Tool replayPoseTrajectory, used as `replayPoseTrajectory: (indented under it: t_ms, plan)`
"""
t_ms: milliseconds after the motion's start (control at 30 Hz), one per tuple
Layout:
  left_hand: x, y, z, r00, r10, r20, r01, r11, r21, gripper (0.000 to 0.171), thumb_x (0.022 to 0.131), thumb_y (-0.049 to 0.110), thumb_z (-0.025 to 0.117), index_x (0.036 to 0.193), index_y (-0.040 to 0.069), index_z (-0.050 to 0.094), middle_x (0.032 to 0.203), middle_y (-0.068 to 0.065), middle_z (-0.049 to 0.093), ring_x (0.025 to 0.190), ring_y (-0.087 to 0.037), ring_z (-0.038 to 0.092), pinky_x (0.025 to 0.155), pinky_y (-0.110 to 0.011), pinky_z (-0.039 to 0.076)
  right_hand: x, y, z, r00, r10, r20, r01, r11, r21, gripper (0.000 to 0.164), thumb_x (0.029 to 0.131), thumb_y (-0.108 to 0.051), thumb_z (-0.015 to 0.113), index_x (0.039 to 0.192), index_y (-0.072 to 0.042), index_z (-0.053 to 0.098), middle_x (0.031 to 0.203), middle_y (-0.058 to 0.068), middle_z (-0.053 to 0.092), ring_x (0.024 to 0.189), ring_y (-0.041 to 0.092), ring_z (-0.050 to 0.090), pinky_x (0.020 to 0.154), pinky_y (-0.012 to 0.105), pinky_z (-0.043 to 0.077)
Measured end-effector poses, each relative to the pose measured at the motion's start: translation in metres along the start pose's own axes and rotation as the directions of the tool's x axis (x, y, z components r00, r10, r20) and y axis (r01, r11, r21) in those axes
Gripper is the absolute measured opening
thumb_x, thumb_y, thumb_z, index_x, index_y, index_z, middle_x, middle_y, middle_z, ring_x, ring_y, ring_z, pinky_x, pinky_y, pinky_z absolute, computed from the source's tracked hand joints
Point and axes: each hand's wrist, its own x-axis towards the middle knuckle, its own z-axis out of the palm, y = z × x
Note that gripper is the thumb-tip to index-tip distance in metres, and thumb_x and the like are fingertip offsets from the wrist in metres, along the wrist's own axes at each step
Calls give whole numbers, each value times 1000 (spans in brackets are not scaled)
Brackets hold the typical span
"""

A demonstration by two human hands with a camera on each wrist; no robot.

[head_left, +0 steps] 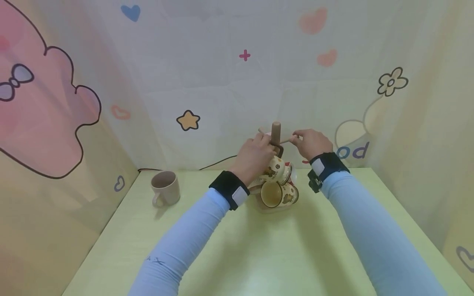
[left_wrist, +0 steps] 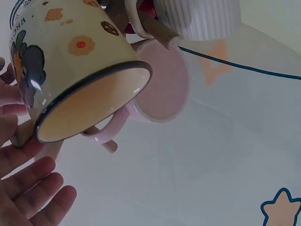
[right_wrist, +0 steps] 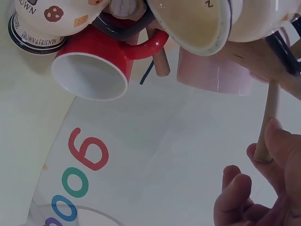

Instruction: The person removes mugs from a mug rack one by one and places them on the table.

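A wooden mug tree [head_left: 275,132] stands toward the back of the table with several mugs hung on it. My right hand [head_left: 314,144] pinches the tip of a thin wooden peg [right_wrist: 269,120] on its right side. High on the other side, my left hand [head_left: 253,158] covers part of the stand; in the left wrist view its thumb and a finger close around a wooden peg [left_wrist: 21,134], the other fingers extended. Right by that hand hangs a cream mug [left_wrist: 80,52] with bear and cookie prints and a dark rim. Also on the stand are a red mug [right_wrist: 94,47] and a pink mug [left_wrist: 164,84].
A taupe mug [head_left: 168,191] stands apart at the table's left. Another printed cream mug [head_left: 289,195] lies sideways low on the stand. A white ribbed mug [left_wrist: 202,19] hangs there too. A printed curtain [head_left: 229,98] rises behind the table, with a dark cord [head_left: 218,163] along its bottom.
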Motion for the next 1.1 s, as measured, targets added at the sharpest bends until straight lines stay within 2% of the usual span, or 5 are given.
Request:
replayPoseTrajectory:
  t_ms: [200,500,733,900,1100]
  plan:
    - [0,-8,8,998,-56,27,60,987,-150,44,105,44,43,115,11,71,119,-8,65,111,-25,61,79,-35,56,-7,5,1,1000,10,-29,-11,999,-36,48,105,-35,49,142,-5,53,132,25,58,107,42,62,71,49,54]
    - [0,-44,24,964,-239,114,264,889,-373,37,107,36,42,119,13,68,116,-9,61,107,-26,58,78,-40,55,-22,-1,-2,975,-48,-219,34,997,-66,39,104,-32,49,127,-3,64,111,24,67,90,40,65,65,52,53]
    - [12,-61,37,936,-284,210,348,842,-412,41,106,33,45,139,10,56,128,-14,58,115,-29,57,88,-43,53,-36,-28,4,980,-113,-162,93,988,-126,44,103,-42,48,98,-5,71,84,12,63,72,28,60,51,39,48]
    - [22,-62,39,928,-273,253,360,834,-419,44,106,32,47,144,11,50,132,-15,56,117,-28,57,92,-42,52,-41,-43,12,976,-170,-135,145,974,-176,50,102,-49,47,78,-10,68,71,8,57,60,24,57,45,35,42]
    - [35,-59,41,943,-240,232,317,861,-397,43,105,28,50,146,13,49,126,-15,59,108,-27,61,88,-38,55,-42,-55,19,965,-223,-137,181,947,-266,55,101,-53,48,77,-8,68,62,9,52,49,25,54,40,33,40]
